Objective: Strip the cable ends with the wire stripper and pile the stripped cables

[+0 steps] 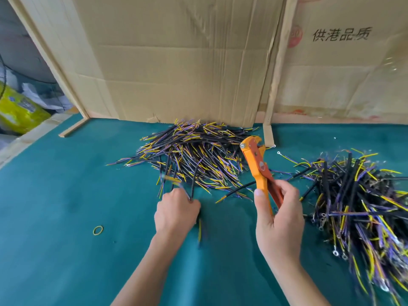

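Observation:
My right hand (278, 219) grips the handles of an orange wire stripper (257, 164), whose head points up and away over the table. My left hand (176, 209) grips a small bunch of black cables (191, 184) with yellow and purple inner wires; their ends stick out above and below my fist, blurred. A big pile of such cables (194, 151) lies at the foot of the cardboard, just beyond my left hand. A second pile of cables (357, 195), some with ring terminals, lies at the right.
The table is covered in green felt (66, 195). A yellow rubber band (98, 230) lies left of my left arm. Cardboard sheets (176, 62) stand as a wall at the back. Loose single cables lie between the two piles.

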A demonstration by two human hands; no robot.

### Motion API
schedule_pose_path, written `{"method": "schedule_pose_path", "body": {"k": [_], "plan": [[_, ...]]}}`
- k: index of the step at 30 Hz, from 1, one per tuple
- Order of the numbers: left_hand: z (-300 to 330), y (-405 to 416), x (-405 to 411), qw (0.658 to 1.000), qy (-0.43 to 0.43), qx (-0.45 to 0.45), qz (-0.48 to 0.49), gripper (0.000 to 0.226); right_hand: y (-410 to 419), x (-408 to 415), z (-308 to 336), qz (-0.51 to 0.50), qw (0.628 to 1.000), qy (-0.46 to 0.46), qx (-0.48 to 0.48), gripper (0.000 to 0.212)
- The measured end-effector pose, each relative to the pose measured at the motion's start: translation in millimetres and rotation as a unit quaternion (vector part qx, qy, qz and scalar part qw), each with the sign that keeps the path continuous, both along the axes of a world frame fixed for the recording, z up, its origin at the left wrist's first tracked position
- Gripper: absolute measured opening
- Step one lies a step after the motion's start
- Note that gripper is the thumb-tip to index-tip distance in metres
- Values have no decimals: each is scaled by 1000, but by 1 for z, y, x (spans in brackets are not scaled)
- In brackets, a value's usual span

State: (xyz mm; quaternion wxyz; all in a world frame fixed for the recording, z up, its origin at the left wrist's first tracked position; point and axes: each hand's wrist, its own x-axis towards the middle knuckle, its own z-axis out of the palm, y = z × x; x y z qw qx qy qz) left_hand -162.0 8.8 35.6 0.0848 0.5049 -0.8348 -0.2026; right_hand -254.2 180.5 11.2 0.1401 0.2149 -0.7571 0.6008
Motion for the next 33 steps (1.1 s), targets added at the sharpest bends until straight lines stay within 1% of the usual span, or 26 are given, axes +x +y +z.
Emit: {"method": "schedule_pose_path", "body": {"k": [1,2,3,4,5,7,9,10,12,13,14,15,16,17,18,19,20,21,22,25,28,29,31,33], "plan": [[1,0,-3,996,59,64,15,23,0,0,0,1,1000,-4,3,55],[3,2,-6,983,126,132,30,25,1,1,1,1,1000,-6,4,56],[6,5,-13,964,190,184,39,27,2,1,1,-2,1000,-5,1,57],[10,7,-21,943,249,216,45,28,2,1,1,-5,1000,-6,-1,57],[13,9,-30,926,298,226,47,28,1,1,1,-8,1000,-10,-4,57],[26,12,-50,908,364,205,39,28,2,1,2,-11,1000,-9,-13,57],[40,11,-66,897,408,169,25,28,1,1,2,-14,1000,-7,-10,56],[46,8,-74,891,422,166,21,31,1,2,3,-14,1000,-6,-7,56],[56,-2,-87,894,406,188,23,42,2,3,3,-14,1000,-5,-13,56],[58,-8,-91,905,377,197,28,46,3,4,3,-16,1000,-6,-18,55],[57,-12,-94,923,334,189,32,50,3,4,3,-18,1000,-7,-22,55],[55,-14,-93,947,279,157,30,55,3,4,3,-21,999,-6,-27,54],[50,-13,-90,969,222,107,17,59,3,4,4,-26,999,-4,-32,53],[42,-9,-84,985,165,45,-13,60,3,4,5,-30,999,-3,-36,52],[34,-1,-77,993,105,-10,-60,57,3,4,5,-34,999,-4,-38,51],[23,7,-70,991,53,-46,-113,53,2,4,5,-36,999,-7,-39,51],[13,15,-64,984,20,-63,-164,49,2,4,4,-36,998,-9,-40,51],[5,20,-59,977,6,-69,-204,44,2,4,4,-37,998,-10,-43,51],[-2,24,-56,970,7,-78,-228,37,3,3,4,-37,998,-10,-45,52],[-2,29,-51,956,20,-139,-257,16,3,3,3,-37,998,-17,-42,51],[10,27,-42,949,52,-153,-271,13,3,4,3,-40,998,-19,-52,49],[17,24,-36,947,71,-152,-273,12,3,4,3,-42,997,-16,-57,48],[28,14,-23,947,142,-133,-257,8,4,4,4,-44,997,-12,-60,48],[38,0,-13,950,217,-114,-195,5,3,4,4,-42,998,-12,-52,48]]}}
